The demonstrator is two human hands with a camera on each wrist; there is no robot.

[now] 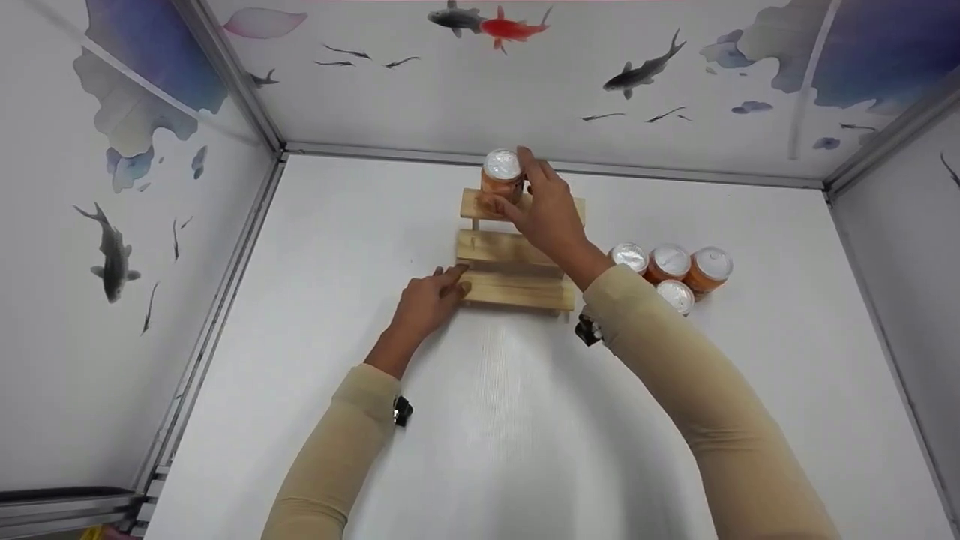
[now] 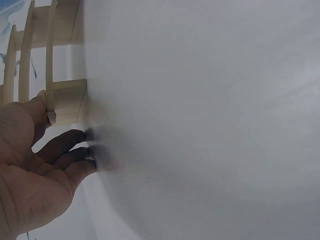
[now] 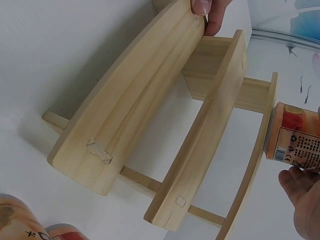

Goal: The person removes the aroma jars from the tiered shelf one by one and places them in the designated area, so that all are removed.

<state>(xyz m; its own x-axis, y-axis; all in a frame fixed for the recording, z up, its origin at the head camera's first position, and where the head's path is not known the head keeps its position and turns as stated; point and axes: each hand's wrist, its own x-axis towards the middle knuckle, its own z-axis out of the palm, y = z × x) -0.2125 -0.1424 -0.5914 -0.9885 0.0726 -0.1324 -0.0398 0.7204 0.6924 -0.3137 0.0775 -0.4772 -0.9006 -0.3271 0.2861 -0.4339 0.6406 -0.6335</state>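
Observation:
A three-tier wooden step rack (image 1: 517, 291) stands on the white table. At its left end, my left hand (image 1: 429, 304) pinches the lowest board between thumb and finger; in the left wrist view the other fingers (image 2: 75, 160) reach down to the tabletop. My right hand (image 1: 551, 214) reaches over the rack and holds an orange can (image 1: 501, 180) with a silver lid, thumb in front and fingers at its right side. The can is upright at the left end of the top board (image 3: 257, 155). Its printed label (image 3: 295, 140) shows in the right wrist view.
Several more orange cans (image 1: 670, 261) with silver lids stand in a cluster right of the rack, partly behind the right forearm. White panels (image 1: 525, 90) printed with fish and metal edge rails (image 1: 675, 176) enclose the table at the back and sides.

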